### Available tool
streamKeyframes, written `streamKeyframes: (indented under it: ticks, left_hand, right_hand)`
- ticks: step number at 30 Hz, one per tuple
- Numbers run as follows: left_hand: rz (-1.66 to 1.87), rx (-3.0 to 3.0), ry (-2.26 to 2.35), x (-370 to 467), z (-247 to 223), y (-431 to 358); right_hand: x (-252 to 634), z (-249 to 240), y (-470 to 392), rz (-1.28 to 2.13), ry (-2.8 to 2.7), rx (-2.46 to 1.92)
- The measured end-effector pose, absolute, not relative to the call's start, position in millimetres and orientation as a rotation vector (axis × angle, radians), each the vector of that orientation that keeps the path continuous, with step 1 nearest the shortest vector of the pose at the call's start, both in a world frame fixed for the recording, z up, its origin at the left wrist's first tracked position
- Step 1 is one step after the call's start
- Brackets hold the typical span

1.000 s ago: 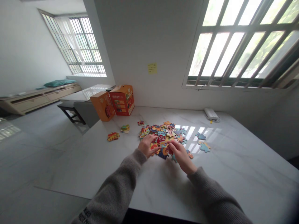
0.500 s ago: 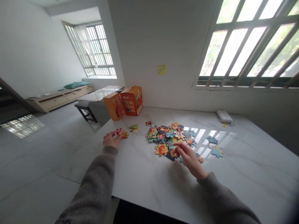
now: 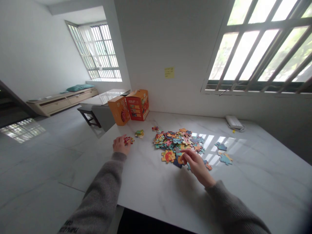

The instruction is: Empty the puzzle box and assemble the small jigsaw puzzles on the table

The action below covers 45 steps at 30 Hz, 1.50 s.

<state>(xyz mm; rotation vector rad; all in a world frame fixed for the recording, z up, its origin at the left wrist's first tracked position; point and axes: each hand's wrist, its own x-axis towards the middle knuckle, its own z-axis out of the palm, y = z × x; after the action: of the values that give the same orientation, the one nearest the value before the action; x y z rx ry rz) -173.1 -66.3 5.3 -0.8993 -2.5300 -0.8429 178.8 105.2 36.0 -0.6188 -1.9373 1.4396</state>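
Observation:
On the marble-patterned table lies a heap of colourful puzzle pieces (image 3: 170, 139). My left hand (image 3: 121, 145) rests at the table's left edge, its fingers against red and yellow pieces (image 3: 128, 140) and partly covering them. My right hand (image 3: 195, 162) hovers at the near side of the heap, thumb and index finger curled together by a grey-tipped piece (image 3: 179, 157); whether it grips that piece is unclear. Left of this hand lies a yellow piece with a red round figure (image 3: 168, 156). A small yellow-green group (image 3: 139, 133) sits between the left hand and the heap.
Two orange boxes (image 3: 137, 105) stand at the back left of the table (image 3: 151, 188). Blue pieces (image 3: 225, 158) lie to the right. A white device with a cable (image 3: 234, 122) is at the back right, by the wall.
My left hand has moved right, over the red and yellow pieces, and now hides more of them. My right hand has stayed nearly still.

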Motion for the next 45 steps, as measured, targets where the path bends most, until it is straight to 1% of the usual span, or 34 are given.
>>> streamKeyframes:
  ticks: [2,5,7,10,14,17,21,25,27,31,34,36,39,45]
  left_hand:
    - [-0.895,-1.280,-2.429,-139,8,-51]
    - [-0.822,-1.917,-2.279,-80,9,-27]
    - [-0.777,-2.091,-2.189,-50,8,-16]
    - [-0.760,-2.163,-2.189,-32,5,-6]
    - [-0.800,-2.204,-2.203,-42,2,-3]
    - [-0.919,-2.208,-2.062,-47,7,-7]
    - [-1.095,-2.242,-1.795,-33,19,-11]
    - [-1.161,-2.412,-1.641,-13,31,-7]
    - [-1.286,-2.350,-1.659,-8,34,0]
    - [-1.824,-1.805,-1.913,-3,36,18]
    - [-2.167,-1.778,-2.050,2,33,28]
    - [-2.350,-1.890,-2.059,5,31,30]
    - [-2.571,-1.909,-2.047,8,27,30]
    - [-2.742,-1.713,-2.062,9,20,29]
  right_hand:
    - [177,33,104,1.424,-1.953,-0.616]
    - [175,29,104,1.395,-1.994,-0.602]
    - [174,26,105,1.377,-2.014,-0.597]
    - [175,24,107,1.353,-2.019,-0.596]
    - [176,21,108,1.300,-2.038,-0.597]
    - [176,22,107,1.248,-2.067,-0.589]
    - [175,26,104,1.211,-2.076,-0.596]
    - [171,26,102,1.347,-2.089,-0.533]
    - [169,25,102,1.490,-1.983,-0.577]
    - [167,24,105,1.817,-1.602,-0.668]
    - [167,24,103,1.956,-1.363,-0.661]
    - [167,24,101,1.983,-1.304,-0.635]
    - [165,21,99,1.958,-1.373,-0.598]
    - [166,16,103,1.829,-1.604,-0.597]
